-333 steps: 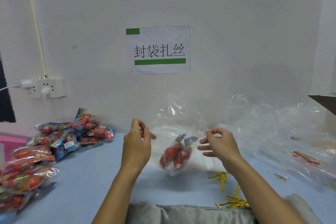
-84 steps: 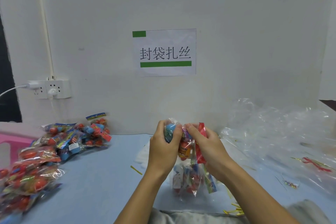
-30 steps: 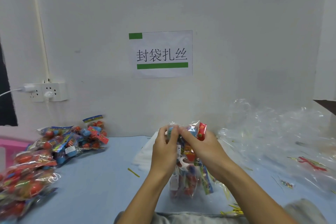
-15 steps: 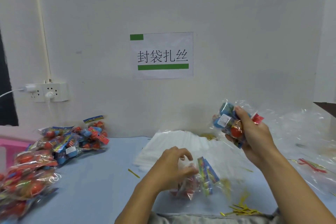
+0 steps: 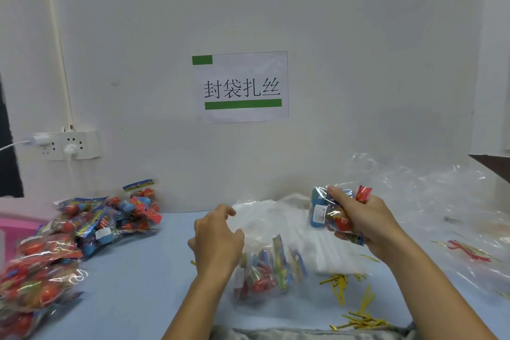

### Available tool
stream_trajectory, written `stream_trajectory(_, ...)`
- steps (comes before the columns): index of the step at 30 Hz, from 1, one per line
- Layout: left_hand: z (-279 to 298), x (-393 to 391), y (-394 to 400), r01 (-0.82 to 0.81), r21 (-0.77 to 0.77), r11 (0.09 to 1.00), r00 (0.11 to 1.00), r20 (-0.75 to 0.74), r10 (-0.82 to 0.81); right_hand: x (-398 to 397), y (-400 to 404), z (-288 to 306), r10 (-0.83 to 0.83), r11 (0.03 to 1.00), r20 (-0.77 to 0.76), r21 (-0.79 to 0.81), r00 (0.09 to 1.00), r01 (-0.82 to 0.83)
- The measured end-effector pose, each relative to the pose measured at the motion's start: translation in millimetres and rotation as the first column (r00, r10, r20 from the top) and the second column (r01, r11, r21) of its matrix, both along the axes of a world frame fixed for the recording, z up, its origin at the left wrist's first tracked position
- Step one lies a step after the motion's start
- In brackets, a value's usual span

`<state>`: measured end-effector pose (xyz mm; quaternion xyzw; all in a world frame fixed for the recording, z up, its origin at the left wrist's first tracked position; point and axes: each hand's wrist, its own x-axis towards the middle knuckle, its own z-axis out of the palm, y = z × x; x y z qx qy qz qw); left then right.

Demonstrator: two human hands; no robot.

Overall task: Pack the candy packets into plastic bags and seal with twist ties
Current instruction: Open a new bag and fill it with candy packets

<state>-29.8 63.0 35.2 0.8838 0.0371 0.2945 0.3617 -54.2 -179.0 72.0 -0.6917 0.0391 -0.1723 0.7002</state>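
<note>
My right hand grips a bunch of candy packets, blue and red in clear wrap, held above the table at the right. A clear plastic bag with several candy packets inside lies on the blue table in front of me. My left hand hovers at the bag's upper left edge, fingers loosely curled and spread, holding nothing that I can make out. Gold twist ties lie scattered near the front edge. A stack of flat plastic bags lies behind the filled bag.
Loose candy packets are heaped at the back left, and filled bags at the near left. Crumpled clear plastic covers the right side. A pink box sits at the far left, a wall socket above it.
Both hands held the packets together over the bag a second ago. My right hand has since carried a bunch away to the right, and my left hand has loosened over the bag.
</note>
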Motion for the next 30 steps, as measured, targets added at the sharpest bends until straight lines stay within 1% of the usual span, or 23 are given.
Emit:
stream_trajectory(2,5,-4,-7,0.033,0.045,0.998,0.991,0.131,-0.038,-1,2,-2,0.003,0.999,-0.019,-0.051,1.0,-0.004)
stream_trajectory(4,9,-8,-17,0.182,0.047,0.982,0.943,0.276,-0.188,-2,7,-3,0.031,0.993,-0.048,-0.116,0.998,-0.036)
stream_trajectory(5,9,-11,-22,0.269,0.039,0.962,0.912,0.311,-0.267,-3,10,-3,0.055,0.987,-0.064,-0.145,0.996,-0.064)
stream_trajectory(6,8,-13,-27,0.349,0.036,0.936,0.887,0.309,-0.343,-4,13,-4,0.081,0.981,-0.073,-0.169,0.994,-0.092)
stream_trajectory(7,6,-16,-31,0.419,0.035,0.907,0.868,0.276,-0.412,-5,17,-5,0.105,0.975,-0.077,-0.188,0.992,-0.118)
stream_trajectory(9,2,-15,-37,0.501,0.037,0.865,0.85,0.167,-0.5,-6,25,-5,0.155,0.964,-0.069,-0.209,0.986,-0.166)
stream_trajectory(11,-2,-13,-38,0.52,0.009,0.854,0.848,0.119,-0.517,-7,32,-5,0.182,0.959,-0.047,-0.212,0.982,-0.188)
stream_trajectory(14,-3,-9,-36,0.523,-0.092,0.848,0.845,0.191,-0.5,-7,38,-5,0.181,0.961,-0.012,-0.209,0.983,-0.179)
stream_trajectory(17,-2,-8,-35,0.502,-0.142,0.853,0.854,0.234,-0.464,-7,37,-4,0.166,0.959,-0.003,-0.233,0.986,-0.163)
stream_trajectory(21,-2,-8,-34,0.511,-0.217,0.832,0.852,0.253,-0.457,-13,27,4,0.222,0.933,-0.027,-0.284,0.975,-0.221)
stream_trajectory(26,-2,-8,-35,0.539,-0.196,0.819,0.834,0.26,-0.487,-19,22,7,0.339,0.858,-0.139,-0.36,0.931,-0.366)
stream_trajectory(30,-1,-8,-36,0.559,-0.105,0.822,0.809,0.288,-0.513,-19,24,5,0.335,0.846,-0.179,-0.376,0.925,-0.379)
